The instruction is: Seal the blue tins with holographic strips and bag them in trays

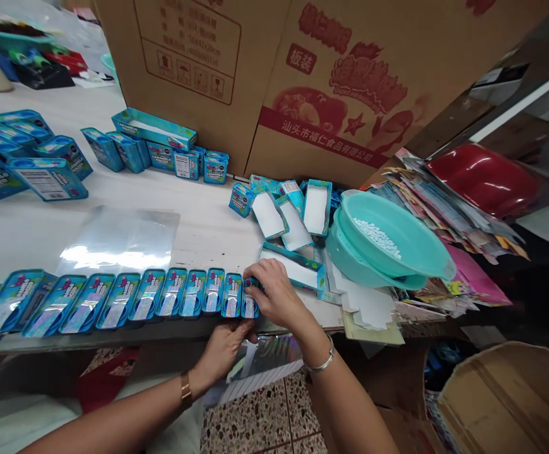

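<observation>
Many small blue boxes lie in a row of boxes (113,301) along the front edge of the table (23,233). Each one leans a little on the next. Just behind the row, a clear sheet (120,239) lies flat on the table.

Next comes the left hand (227,347). It is under the table edge with its fingers curled, close to a shiny sheet (267,362) that hangs there. I cannot tell if it is holding that sheet.

The right hand (277,293) is on the end box (250,306), the last one on the right of the row. Its fingers are bent down over the top of the box and hold it.

I think this box is very light. It looks like thin card with a shiny front, so it may slip and it may dent if squeezed hard. The best place to hold it looks like the two long sides, with soft fingers, not the shiny middle.

Right of the hand lies an open box (296,268). Then come green bowls (416,261), one inside the other, with white bits (377,237) in the top one.
</observation>
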`<state>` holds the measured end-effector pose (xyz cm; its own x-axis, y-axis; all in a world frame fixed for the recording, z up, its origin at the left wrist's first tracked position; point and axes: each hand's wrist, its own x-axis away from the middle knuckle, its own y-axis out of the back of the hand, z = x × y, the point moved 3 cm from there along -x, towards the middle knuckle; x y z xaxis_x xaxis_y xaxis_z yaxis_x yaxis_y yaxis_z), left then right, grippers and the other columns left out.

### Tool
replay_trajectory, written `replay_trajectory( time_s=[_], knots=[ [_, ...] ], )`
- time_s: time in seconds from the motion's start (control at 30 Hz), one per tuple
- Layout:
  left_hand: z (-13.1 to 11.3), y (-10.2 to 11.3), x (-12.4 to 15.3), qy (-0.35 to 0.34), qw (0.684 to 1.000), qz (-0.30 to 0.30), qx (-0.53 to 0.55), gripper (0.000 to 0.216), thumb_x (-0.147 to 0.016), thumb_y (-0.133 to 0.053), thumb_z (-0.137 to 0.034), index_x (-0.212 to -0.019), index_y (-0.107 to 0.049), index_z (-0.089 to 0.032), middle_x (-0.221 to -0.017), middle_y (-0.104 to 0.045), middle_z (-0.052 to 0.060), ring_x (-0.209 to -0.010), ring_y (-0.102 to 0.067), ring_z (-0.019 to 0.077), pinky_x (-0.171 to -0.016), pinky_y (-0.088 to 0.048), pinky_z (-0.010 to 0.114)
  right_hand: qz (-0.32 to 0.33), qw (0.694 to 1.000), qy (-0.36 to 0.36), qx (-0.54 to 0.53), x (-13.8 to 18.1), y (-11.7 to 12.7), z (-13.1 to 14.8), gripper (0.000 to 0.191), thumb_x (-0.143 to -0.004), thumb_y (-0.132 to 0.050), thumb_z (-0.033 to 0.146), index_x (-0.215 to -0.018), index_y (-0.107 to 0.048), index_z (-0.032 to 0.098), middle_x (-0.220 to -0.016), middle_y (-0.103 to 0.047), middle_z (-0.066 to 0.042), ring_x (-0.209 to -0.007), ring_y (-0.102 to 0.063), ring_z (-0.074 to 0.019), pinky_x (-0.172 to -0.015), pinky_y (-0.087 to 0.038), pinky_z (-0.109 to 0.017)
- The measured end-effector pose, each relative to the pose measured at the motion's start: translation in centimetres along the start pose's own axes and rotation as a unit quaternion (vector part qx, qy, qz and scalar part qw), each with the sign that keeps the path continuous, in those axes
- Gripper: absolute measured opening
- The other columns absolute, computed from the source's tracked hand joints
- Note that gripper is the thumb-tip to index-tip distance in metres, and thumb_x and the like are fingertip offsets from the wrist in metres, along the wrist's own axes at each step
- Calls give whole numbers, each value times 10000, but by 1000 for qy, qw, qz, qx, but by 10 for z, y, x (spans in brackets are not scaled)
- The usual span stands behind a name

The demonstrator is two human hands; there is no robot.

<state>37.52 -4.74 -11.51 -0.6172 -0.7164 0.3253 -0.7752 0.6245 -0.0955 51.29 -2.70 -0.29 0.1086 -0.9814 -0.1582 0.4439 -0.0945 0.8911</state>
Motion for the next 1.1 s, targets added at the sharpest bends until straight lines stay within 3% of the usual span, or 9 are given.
replay_trajectory(
  time_s=[0.13,0.2,0.27,0.33,0.43,0.6,0.77,0.97,1.1],
  knots=[
    [-11,1,11,6,999,35,-4,588,-867,-489,-662,-643,-682,-154,-500,-410,-33,-524,-327,127,-548,-263,262,-84,995,-3,-44,14,-1,7,261,-965,-489,133,-1187,-585,232,-1168,-600,-90,-1119,-514,-249,-981,-412,-420],
    [-22,2,21,-22,999,47,-3,539,-871,-527,-613,-659,-680,-142,-556,-475,-14,-562,-373,125,-565,-287,253,-162,982,-22,-90,34,8,12,298,-987,-463,154,-1260,-549,235,-1290,-549,-107,-1227,-486,-242,-1053,-391,-424],
    [-32,4,31,-48,998,50,6,393,-842,-626,-518,-747,-684,-141,-683,-566,6,-626,-433,124,-591,-324,238,-196,971,-51,-129,61,16,17,270,-994,-475,188,-1248,-550,243,-1293,-550,-102,-1240,-499,-232,-1061,-401,-409],
    [-39,5,40,-53,997,50,31,274,-795,-701,-421,-853,-673,-154,-772,-602,3,-652,-461,117,-596,-349,223,-146,978,-62,-136,88,18,24,232,-981,-525,215,-1206,-570,252,-1213,-605,-82,-1165,-554,-231,-998,-447,-394],
    [-41,3,47,-25,995,55,79,266,-774,-709,-377,-915,-652,-159,-740,-596,-17,-614,-459,103,-576,-365,212,-63,994,-43,-73,120,7,37,243,-955,-574,202,-1195,-580,240,-1095,-678,-65,-1018,-610,-235,-900,-477,-400],
    [-37,-2,47,22,994,36,98,311,-724,-734,-396,-880,-660,-138,-712,-606,-6,-588,-474,105,-557,-387,218,-148,986,-18,78,141,-14,48,260,-968,-543,160,-1223,-583,196,-1142,-707,-98,-1014,-641,-250,-967,-444,-484],
    [-40,-4,50,-44,997,37,49,238,-827,-650,-376,-896,-690,-152,-834,-664,32,-727,-552,141,-666,-451,231,-170,970,-4,176,147,-19,51,288,-955,-554,179,-1237,-610,189,-1241,-680,-138,-1086,-633,-299,-947,-473,-521],
    [-38,-10,53,-39,997,52,37,253,-863,-622,-389,-967,-664,-163,-884,-662,32,-740,-560,146,-678,-471,238,-177,967,7,184,152,-20,50,317,-919,-564,124,-1226,-623,178,-1056,-711,-118,-976,-626,-277,-931,-492,-488],
    [-35,-13,51,-22,998,53,31,265,-858,-624,-397,-974,-654,-161,-851,-648,14,-675,-519,124,-637,-450,227,-162,971,15,177,156,-24,49,339,-926,-511,93,-1245,-609,155,-1110,-701,-127,-1017,-608,-284,-963,-460,-509]
  ],
)
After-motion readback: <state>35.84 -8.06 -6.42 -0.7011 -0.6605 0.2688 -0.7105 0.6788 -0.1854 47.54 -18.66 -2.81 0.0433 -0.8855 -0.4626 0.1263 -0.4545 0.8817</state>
